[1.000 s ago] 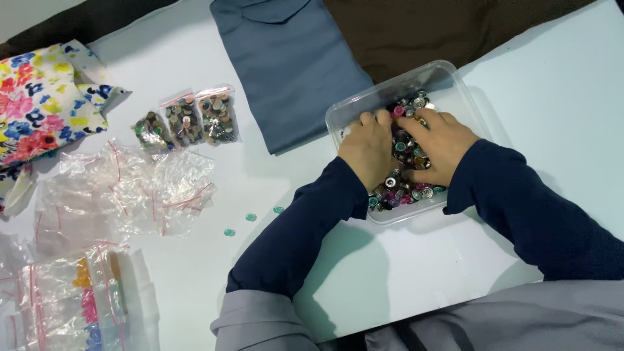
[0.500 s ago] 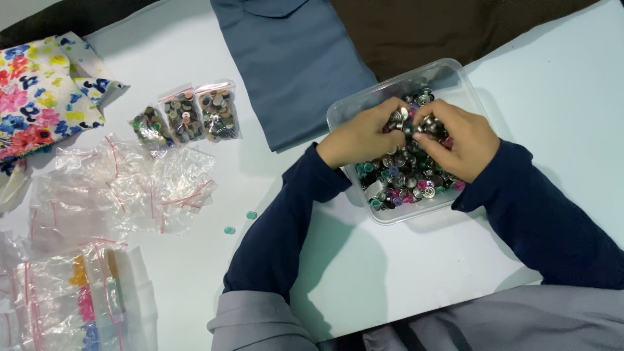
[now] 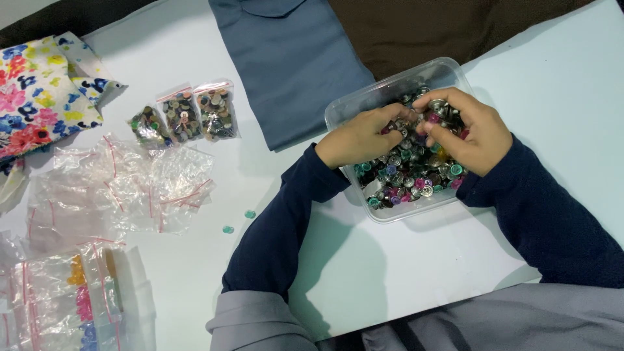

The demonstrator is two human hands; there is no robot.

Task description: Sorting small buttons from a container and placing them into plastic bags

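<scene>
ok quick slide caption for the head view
Both hands, left hand and right hand, sorting mixed metal and coloured buttons in a clear plastic tub.

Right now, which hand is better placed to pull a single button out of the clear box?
Probably the right hand: its fingertips are already pinched over the buttons near the middle of the clear plastic box. The left hand lies lower at the box's near edge, fingers only touching the heap.

A white table (image 3: 552, 71) carries a clear plastic tub of mixed buttons (image 3: 416, 201), folded blue cloth (image 3: 292, 58), brown cloth (image 3: 448, 26), floral fabric (image 3: 39, 97), three filled button bags (image 3: 185, 117), empty clear bags (image 3: 117, 185) and two loose green buttons (image 3: 238, 221).
</scene>
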